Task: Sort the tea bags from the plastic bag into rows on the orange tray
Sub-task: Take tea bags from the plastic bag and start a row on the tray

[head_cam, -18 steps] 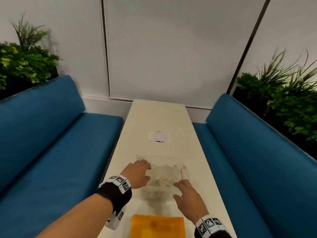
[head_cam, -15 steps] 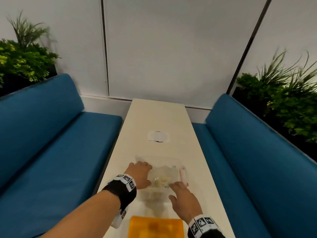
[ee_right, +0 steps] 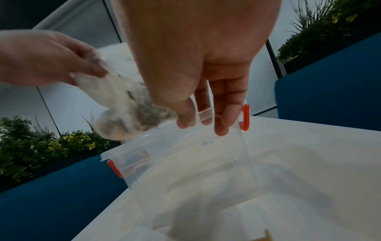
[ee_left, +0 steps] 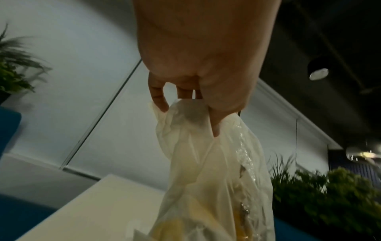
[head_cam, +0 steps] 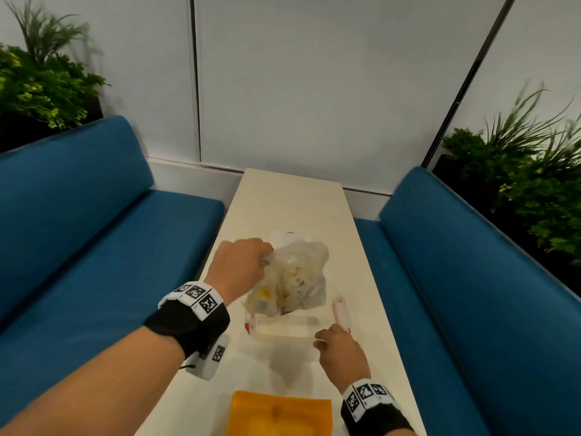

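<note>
Tea bags (head_cam: 284,287) show as pale and yellowish shapes inside the plastic bag (head_cam: 292,272), which we see hanging in the air above the clear container (head_cam: 283,328). Our left hand (head_cam: 240,265) has the gathered top of that bag pinched between curled fingers (ee_left: 158,96) and thumb, so the bag droops below it, tilted toward the right. Our right hand (head_cam: 341,349) rests on the near right corner of the container, its thumb and fingers (ee_right: 225,117) closed over the rim beside a red latch (ee_right: 245,116); a second red latch (ee_right: 114,168) sits on the opposite end. We see the container standing on the long pale table (head_cam: 292,202), with the orange tray (head_cam: 279,416) nearer to us on the same table, apart from the container and partly cut off by the lower edge of the head view. Blue benches (head_cam: 78,221) run along both sides, with green plants (head_cam: 37,86) behind them
</note>
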Action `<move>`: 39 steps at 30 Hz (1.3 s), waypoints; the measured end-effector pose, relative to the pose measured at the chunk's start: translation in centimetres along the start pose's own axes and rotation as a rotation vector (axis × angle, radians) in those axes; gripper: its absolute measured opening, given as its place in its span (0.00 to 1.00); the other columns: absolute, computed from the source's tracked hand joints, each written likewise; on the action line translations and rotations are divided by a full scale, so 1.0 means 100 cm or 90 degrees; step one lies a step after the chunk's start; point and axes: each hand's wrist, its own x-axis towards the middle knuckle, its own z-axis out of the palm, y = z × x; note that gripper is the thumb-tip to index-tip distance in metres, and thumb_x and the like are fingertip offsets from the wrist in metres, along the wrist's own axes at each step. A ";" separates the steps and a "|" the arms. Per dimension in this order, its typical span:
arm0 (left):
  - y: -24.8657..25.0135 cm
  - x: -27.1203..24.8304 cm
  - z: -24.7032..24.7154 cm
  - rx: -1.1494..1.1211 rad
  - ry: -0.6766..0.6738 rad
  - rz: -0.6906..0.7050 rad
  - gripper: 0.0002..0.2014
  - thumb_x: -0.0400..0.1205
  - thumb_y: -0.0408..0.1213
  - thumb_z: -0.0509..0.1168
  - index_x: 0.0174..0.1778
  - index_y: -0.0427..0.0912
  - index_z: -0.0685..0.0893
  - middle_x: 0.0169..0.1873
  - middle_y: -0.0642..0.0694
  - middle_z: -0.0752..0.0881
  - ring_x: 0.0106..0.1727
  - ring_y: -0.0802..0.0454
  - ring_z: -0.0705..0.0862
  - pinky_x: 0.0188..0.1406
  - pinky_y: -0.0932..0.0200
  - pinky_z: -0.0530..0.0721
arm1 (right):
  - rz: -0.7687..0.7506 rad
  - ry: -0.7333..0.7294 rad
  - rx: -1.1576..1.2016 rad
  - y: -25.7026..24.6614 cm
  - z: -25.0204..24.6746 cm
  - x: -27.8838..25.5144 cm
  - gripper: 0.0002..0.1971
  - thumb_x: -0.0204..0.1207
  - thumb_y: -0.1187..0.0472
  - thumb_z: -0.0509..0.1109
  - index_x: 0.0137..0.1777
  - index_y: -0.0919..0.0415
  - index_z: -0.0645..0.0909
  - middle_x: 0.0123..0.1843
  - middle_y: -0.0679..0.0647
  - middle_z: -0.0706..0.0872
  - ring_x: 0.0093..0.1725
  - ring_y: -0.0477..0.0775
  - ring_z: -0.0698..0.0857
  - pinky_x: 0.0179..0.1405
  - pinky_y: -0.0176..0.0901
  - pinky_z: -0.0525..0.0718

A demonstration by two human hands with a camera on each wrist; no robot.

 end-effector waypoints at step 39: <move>-0.121 -0.165 0.082 -0.314 0.032 -0.152 0.29 0.77 0.19 0.66 0.41 0.67 0.87 0.65 0.66 0.80 0.61 0.67 0.82 0.56 0.81 0.74 | 0.170 -0.225 0.466 -0.115 0.035 0.058 0.42 0.74 0.38 0.73 0.82 0.59 0.65 0.78 0.56 0.73 0.73 0.59 0.77 0.65 0.55 0.83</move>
